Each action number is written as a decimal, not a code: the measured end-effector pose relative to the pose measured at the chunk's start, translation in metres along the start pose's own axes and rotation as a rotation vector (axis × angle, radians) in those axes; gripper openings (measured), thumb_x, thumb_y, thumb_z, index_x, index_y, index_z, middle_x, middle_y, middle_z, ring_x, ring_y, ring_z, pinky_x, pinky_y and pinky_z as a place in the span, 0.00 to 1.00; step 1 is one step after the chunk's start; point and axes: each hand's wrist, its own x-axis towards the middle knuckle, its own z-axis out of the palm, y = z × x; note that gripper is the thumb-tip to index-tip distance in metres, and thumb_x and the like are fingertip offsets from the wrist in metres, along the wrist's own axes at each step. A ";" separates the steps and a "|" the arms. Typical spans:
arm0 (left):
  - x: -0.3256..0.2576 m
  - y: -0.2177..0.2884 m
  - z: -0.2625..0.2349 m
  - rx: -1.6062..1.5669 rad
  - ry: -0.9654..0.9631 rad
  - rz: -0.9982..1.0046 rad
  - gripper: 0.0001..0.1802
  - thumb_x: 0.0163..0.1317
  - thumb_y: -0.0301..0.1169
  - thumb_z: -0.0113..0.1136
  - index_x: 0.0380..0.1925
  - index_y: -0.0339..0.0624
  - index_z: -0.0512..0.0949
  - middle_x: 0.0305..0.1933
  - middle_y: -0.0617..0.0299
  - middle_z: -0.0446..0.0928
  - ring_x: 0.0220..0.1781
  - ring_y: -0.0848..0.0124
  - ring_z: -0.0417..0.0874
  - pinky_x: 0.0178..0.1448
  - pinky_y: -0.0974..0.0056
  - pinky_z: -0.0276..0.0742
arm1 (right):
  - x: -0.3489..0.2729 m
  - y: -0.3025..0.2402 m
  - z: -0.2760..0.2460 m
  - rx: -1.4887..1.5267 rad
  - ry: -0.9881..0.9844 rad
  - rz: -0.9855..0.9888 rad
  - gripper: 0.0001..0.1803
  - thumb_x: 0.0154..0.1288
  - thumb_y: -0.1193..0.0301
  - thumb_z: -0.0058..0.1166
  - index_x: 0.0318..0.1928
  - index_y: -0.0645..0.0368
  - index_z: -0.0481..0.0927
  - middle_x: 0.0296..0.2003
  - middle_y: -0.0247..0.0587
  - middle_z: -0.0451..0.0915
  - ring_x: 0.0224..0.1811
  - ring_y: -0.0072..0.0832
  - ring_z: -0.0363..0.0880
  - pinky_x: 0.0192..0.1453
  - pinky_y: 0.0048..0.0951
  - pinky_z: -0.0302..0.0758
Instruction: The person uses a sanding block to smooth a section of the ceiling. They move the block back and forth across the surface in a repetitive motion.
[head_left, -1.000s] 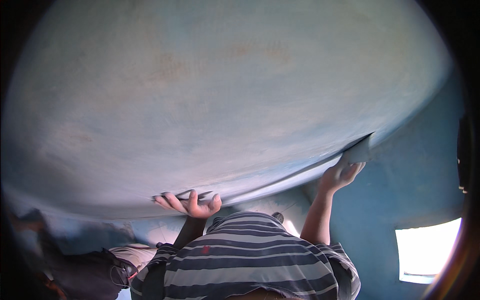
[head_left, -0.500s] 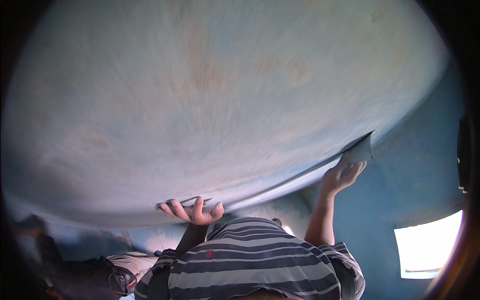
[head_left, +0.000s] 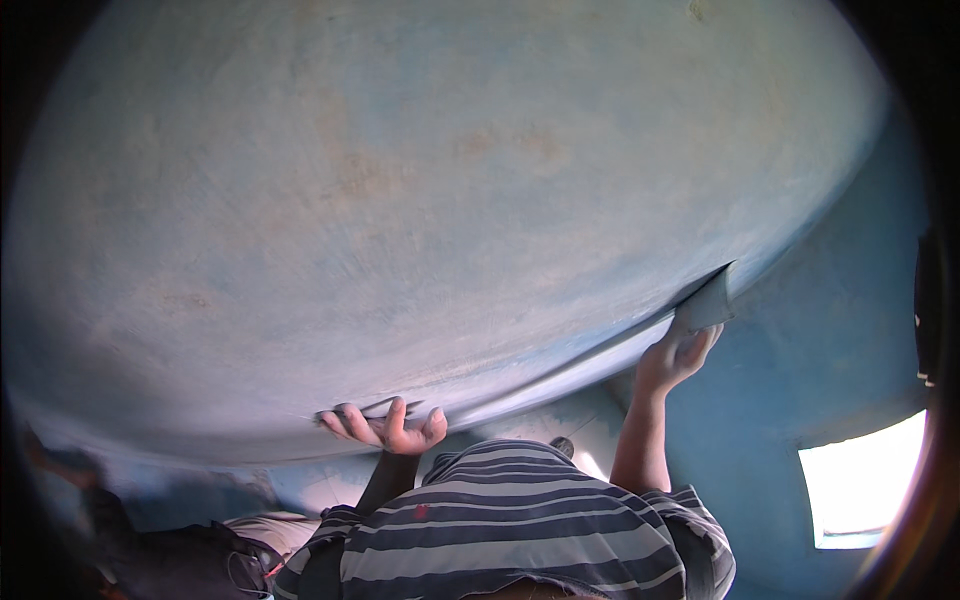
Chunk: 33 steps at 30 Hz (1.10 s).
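Observation:
Both my arms reach up to a broad, pale blue-grey plastered surface (head_left: pixel 430 200) that fills most of the view. A long flat grey straightedge (head_left: pixel 560 370) lies against it, running from lower left to upper right. My left hand (head_left: pixel 385 428) is palm up with its fingers curled over the blade's left end. My right hand (head_left: pixel 680 355) grips the wider right end (head_left: pixel 708 303). My striped shirt (head_left: pixel 510 540) shows at the bottom.
A blue painted wall (head_left: pixel 830 380) drops away on the right, with a bright window opening (head_left: pixel 860 490) at the lower right. Dark bundled things (head_left: pixel 150 560) sit at the lower left. A dark fitting (head_left: pixel 928 310) hangs at the right rim.
My left hand has slid slightly down and to the right along the blade. My right hand has stayed at the far end.

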 end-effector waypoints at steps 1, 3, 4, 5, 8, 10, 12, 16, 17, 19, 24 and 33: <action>0.000 0.000 -0.001 0.000 -0.012 0.002 0.27 0.62 0.58 0.53 0.50 0.50 0.76 0.76 0.34 0.60 0.81 0.29 0.46 0.76 0.21 0.37 | 0.005 0.003 0.000 0.076 0.025 0.143 0.11 0.71 0.84 0.49 0.51 0.66 0.77 0.48 0.40 0.75 0.49 0.32 0.72 0.58 0.30 0.67; 0.001 0.000 -0.004 0.007 -0.047 0.008 0.27 0.63 0.58 0.53 0.50 0.49 0.76 0.76 0.34 0.59 0.81 0.29 0.46 0.76 0.21 0.36 | 0.013 0.003 0.000 0.228 0.076 0.430 0.11 0.71 0.84 0.49 0.51 0.65 0.77 0.48 0.38 0.75 0.49 0.28 0.70 0.57 0.29 0.66; 0.003 0.000 -0.003 0.004 -0.046 0.010 0.27 0.63 0.58 0.53 0.50 0.49 0.76 0.76 0.34 0.59 0.81 0.29 0.46 0.76 0.21 0.36 | 0.016 -0.009 -0.001 0.207 0.056 0.435 0.11 0.72 0.83 0.49 0.52 0.65 0.77 0.47 0.35 0.74 0.48 0.25 0.68 0.57 0.28 0.65; 0.005 -0.001 -0.002 0.001 -0.046 0.012 0.27 0.63 0.57 0.53 0.50 0.49 0.76 0.76 0.34 0.59 0.81 0.29 0.45 0.76 0.21 0.36 | 0.013 -0.016 0.001 0.203 0.024 0.345 0.11 0.72 0.83 0.49 0.52 0.65 0.77 0.46 0.35 0.74 0.48 0.25 0.69 0.57 0.28 0.65; 0.008 0.002 -0.004 0.001 -0.065 -0.002 0.28 0.63 0.58 0.54 0.51 0.49 0.76 0.76 0.36 0.59 0.82 0.30 0.45 0.76 0.22 0.36 | 0.002 -0.014 0.000 0.167 -0.053 0.152 0.11 0.74 0.81 0.48 0.53 0.66 0.77 0.46 0.37 0.74 0.48 0.27 0.70 0.59 0.26 0.64; 0.010 0.005 -0.007 0.012 -0.098 -0.008 0.28 0.64 0.58 0.54 0.51 0.49 0.76 0.76 0.37 0.58 0.82 0.30 0.45 0.76 0.22 0.36 | 0.003 -0.001 0.002 0.164 0.016 0.247 0.10 0.74 0.80 0.49 0.53 0.66 0.76 0.46 0.37 0.74 0.49 0.28 0.70 0.58 0.26 0.64; 0.015 0.008 -0.011 0.032 -0.147 -0.006 0.28 0.64 0.57 0.55 0.52 0.49 0.76 0.76 0.38 0.58 0.82 0.30 0.45 0.76 0.22 0.37 | 0.008 0.012 0.003 0.196 0.053 0.350 0.09 0.74 0.80 0.49 0.52 0.66 0.76 0.47 0.39 0.75 0.50 0.29 0.71 0.58 0.27 0.65; 0.022 0.009 -0.011 0.100 -0.197 0.032 0.30 0.70 0.56 0.50 0.56 0.42 0.73 0.76 0.34 0.57 0.80 0.27 0.49 0.74 0.21 0.49 | 0.002 0.008 -0.002 0.105 -0.036 0.243 0.10 0.73 0.81 0.48 0.52 0.66 0.76 0.48 0.40 0.75 0.51 0.31 0.72 0.59 0.28 0.66; 0.021 0.007 -0.009 0.110 -0.194 0.035 0.29 0.70 0.56 0.50 0.56 0.42 0.73 0.76 0.35 0.56 0.80 0.28 0.49 0.74 0.21 0.49 | -0.004 0.000 -0.001 0.099 -0.072 0.165 0.10 0.73 0.82 0.48 0.52 0.66 0.76 0.48 0.41 0.75 0.51 0.32 0.72 0.59 0.28 0.66; 0.020 0.005 -0.008 0.127 -0.204 0.023 0.30 0.70 0.56 0.50 0.58 0.42 0.71 0.76 0.35 0.56 0.80 0.28 0.50 0.74 0.22 0.49 | -0.009 0.001 0.000 0.093 -0.094 0.105 0.11 0.72 0.82 0.48 0.53 0.66 0.76 0.48 0.41 0.75 0.51 0.32 0.72 0.60 0.28 0.66; 0.011 -0.003 -0.017 0.103 -0.235 -0.088 0.37 0.67 0.54 0.54 0.65 0.41 0.62 0.77 0.31 0.53 0.80 0.29 0.50 0.75 0.22 0.48 | -0.003 0.024 0.013 0.193 0.010 0.383 0.13 0.73 0.82 0.48 0.56 0.67 0.75 0.47 0.41 0.75 0.50 0.31 0.72 0.61 0.29 0.66; 0.014 -0.011 -0.014 0.104 -0.294 -0.287 0.40 0.64 0.42 0.56 0.71 0.31 0.58 0.81 0.28 0.44 0.83 0.32 0.40 0.78 0.27 0.38 | -0.008 0.035 0.013 0.232 -0.075 0.397 0.12 0.75 0.79 0.48 0.55 0.68 0.76 0.49 0.39 0.79 0.51 0.30 0.74 0.62 0.28 0.67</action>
